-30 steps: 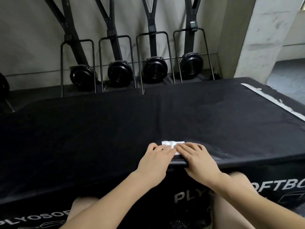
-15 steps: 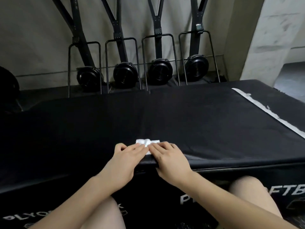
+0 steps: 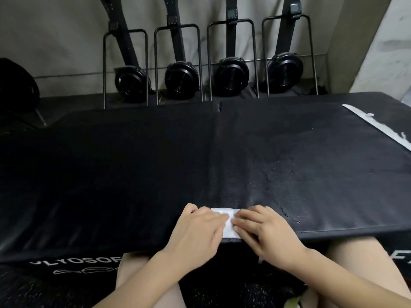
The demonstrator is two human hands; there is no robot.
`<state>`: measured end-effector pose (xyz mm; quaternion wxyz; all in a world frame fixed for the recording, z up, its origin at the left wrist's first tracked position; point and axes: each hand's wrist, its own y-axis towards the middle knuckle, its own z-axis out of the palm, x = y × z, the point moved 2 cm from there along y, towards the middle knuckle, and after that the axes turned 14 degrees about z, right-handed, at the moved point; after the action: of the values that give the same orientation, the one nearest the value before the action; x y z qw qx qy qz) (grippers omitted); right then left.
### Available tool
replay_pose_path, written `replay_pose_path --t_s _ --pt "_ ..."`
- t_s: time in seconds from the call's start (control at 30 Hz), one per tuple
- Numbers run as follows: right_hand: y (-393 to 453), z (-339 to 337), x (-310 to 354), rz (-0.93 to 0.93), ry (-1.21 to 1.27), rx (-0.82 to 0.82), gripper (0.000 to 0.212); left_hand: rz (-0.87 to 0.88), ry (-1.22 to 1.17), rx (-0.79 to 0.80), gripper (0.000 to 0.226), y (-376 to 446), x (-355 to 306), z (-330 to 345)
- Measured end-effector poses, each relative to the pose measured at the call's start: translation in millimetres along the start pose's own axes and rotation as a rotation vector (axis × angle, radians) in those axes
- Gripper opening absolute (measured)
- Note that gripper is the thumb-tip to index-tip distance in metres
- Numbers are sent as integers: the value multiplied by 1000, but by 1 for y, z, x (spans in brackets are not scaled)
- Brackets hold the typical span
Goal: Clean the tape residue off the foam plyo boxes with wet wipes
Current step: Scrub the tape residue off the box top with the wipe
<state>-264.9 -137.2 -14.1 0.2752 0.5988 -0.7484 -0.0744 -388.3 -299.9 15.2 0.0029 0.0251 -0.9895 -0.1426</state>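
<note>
At the near edge of the black foam top, the left hand (image 3: 198, 227) and the right hand (image 3: 264, 230) lie side by side, fingers extended and nearly flat, pressing a folded white wet wipe (image 3: 226, 223) against the surface. Neither hand grasps the wipe; both hold it down with straight fingers, the fingertips meeting over its middle. The wipe sits at the front lip of the top, directly over the seam (image 3: 216, 156) where the left plyo box (image 3: 100, 174) meets the right plyo box (image 3: 311, 170). Just right of the hands the covering shows rough, cracked patches (image 3: 287, 213), and a duller band runs from there toward the far edge; whether this is adhesive film or moisture cannot be determined. The step in hand appears to be a two-handed scrub stroke along the seam line, at the near end of its travel. The next move calls for firm downward pressure with the wipe kept folded and flat under the fingers, driven away from the body along the seam so that it does not bunch or slip off the edge. A long white tape strip (image 3: 375, 127) with frayed margins lies well apart on the far right of the right box, so that area is judged still outstanding. Beyond the boxes, four black upright machines (image 3: 182, 78) stand in a row against the wall.
</note>
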Motion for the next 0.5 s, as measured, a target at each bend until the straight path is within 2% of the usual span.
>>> replay_pose_path --t_s 0.13,0.2,0.27,0.33,0.43,0.5 --pt "44 18 -13 123 35 5 23 -62 141 61 13 38 22 10" --pt "65 23 -19 172 44 37 16 -76 198 144 12 53 33 8" --pt "76 25 -20 212 55 46 10 -101 248 207 25 61 40 4" --pt "74 26 -19 215 49 35 14 -66 269 180 36 58 35 -1" --pt "47 20 -15 139 21 55 30 23 193 101 23 39 11 -2" --pt "28 15 -13 105 52 66 31 49 186 116 15 24 4 8"
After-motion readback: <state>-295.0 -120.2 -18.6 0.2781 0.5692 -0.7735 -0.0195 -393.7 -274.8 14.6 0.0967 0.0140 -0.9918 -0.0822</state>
